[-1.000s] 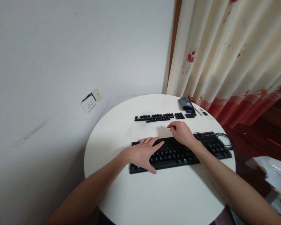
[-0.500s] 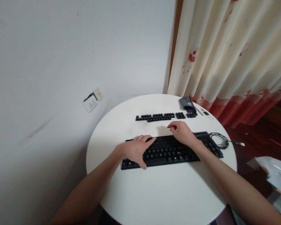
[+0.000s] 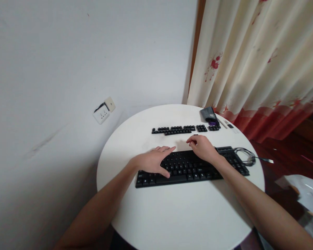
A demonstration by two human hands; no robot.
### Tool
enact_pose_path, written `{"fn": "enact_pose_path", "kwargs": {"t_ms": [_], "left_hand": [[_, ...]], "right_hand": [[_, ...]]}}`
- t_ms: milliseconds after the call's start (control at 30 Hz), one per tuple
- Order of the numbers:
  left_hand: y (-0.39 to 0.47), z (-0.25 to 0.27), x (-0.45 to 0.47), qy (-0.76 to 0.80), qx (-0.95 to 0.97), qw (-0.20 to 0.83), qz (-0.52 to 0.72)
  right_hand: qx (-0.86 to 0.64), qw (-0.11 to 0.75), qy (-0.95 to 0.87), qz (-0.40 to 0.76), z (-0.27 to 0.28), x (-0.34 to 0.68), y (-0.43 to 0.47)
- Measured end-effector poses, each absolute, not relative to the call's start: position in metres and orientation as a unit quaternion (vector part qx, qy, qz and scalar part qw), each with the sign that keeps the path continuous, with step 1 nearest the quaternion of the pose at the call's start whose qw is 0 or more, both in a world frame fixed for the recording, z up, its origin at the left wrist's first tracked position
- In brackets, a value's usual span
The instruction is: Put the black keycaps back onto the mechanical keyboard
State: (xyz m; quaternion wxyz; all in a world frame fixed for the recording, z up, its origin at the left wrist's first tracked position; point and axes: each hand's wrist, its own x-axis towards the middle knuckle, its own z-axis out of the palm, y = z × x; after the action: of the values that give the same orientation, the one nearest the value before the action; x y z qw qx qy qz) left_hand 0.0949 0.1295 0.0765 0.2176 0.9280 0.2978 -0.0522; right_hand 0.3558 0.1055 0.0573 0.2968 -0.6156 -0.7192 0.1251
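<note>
A black keyboard lies across the white round table. My left hand is over its left part with fingers and thumb spread, holding nothing; whether it touches the keys I cannot tell. Above the back edge of the keyboard is my right hand, its fingers curled together; anything between them is hidden. A small dark piece shows just behind the right hand's knuckles, too small to name surely. Beyond the hands, loose black keycaps stand in groups in rows.
A coiled black cable with a plug lies right of the keyboard. A grey pouch and a few small flat items sit at the back right of the table. A wall rises behind at left, a curtain at right.
My left hand has lifted slightly and shifted a little right, its thumb moving up from the keyboard's front edge. The right hand is nearly still; a small dark piece now shows behind it.
</note>
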Motion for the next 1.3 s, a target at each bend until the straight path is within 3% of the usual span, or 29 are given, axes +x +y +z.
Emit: {"fn": "enact_pose_path", "kwargs": {"t_ms": [267, 567, 867, 1300], "left_hand": [[0.180, 0.047, 0.098, 0.429, 0.876, 0.124, 0.179], [0.214, 0.027, 0.100, 0.471, 0.863, 0.100, 0.152], [0.210, 0.025, 0.103, 0.457, 0.884, 0.037, 0.088], [0.212, 0.029, 0.095, 0.416, 0.886, 0.087, 0.186]], "right_hand": [[-0.618, 0.282, -0.723, 0.125, 0.055, 0.353, 0.104], [-0.625, 0.223, -0.744, 0.081, 0.057, 0.332, 0.120], [-0.588, 0.082, -0.804, 0.028, 0.059, 0.295, 0.174], [-0.565, 0.071, -0.822, 0.001, 0.047, 0.295, 0.185]]}}
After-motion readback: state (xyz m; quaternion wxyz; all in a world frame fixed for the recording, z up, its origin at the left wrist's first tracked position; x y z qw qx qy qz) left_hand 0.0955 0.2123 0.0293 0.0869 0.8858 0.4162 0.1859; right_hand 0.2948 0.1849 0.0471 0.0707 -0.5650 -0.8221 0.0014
